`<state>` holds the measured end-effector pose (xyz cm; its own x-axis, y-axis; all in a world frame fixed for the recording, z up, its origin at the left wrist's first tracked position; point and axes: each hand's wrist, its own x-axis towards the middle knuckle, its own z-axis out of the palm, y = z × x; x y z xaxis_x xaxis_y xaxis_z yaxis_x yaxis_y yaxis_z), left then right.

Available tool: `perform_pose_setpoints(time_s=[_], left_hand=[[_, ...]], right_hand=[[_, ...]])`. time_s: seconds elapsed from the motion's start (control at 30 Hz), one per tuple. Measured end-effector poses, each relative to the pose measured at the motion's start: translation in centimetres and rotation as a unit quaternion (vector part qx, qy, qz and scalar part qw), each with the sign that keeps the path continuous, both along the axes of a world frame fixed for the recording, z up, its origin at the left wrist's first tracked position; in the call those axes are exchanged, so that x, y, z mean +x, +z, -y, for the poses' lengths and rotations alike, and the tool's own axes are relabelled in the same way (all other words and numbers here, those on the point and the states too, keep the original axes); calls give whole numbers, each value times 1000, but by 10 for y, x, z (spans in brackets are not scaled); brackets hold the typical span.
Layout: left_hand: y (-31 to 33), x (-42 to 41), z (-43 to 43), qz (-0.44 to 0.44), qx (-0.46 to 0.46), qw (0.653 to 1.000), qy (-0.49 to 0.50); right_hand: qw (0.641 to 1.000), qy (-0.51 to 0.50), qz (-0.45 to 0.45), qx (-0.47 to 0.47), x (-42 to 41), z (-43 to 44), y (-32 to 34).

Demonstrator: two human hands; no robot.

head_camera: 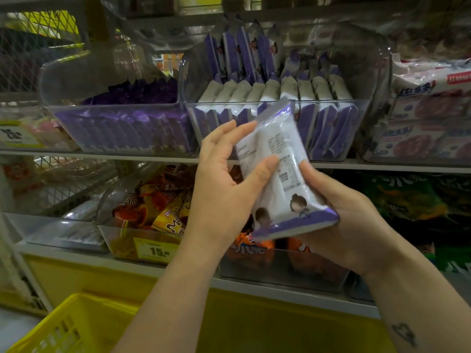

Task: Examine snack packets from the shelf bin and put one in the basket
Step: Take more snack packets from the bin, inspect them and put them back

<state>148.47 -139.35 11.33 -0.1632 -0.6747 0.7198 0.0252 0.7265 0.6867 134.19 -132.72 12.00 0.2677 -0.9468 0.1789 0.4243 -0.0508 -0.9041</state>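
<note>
1. Shelves (382, 164) of snacks fill the wall.
2. Yellow basket (76, 324) waits low left, handy for a drop.
3. Clear bin (377, 80) holds rows of matching packets (288, 89).
4. Left hand (224, 179) pinches the packet (277, 171) by its side, thumb on its face; right hand (351, 220) cups its lower end, so the print faces up.
5. White with purple ends and cartoon figures, it hovers before the bin.
</note>
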Motion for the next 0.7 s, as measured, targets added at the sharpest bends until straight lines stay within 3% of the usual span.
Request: perform_pose_setpoints(time_s=[0.13, 0.27, 0.53, 0.7], left_hand=[[4, 0, -9, 65, 22, 997, -40], [11, 4, -12, 101, 34, 991, -77], [7, -4, -8, 127, 45, 988, -78], [6, -4, -2, 82, 55, 993, -61]], right_hand=[[989, -108, 2, -104, 5, 2, 4], [967, -174, -82, -164, 5, 7, -1], [930, -201, -197, -238, 4, 19, -7], [952, -161, -148, -213, 0, 23, -8]])
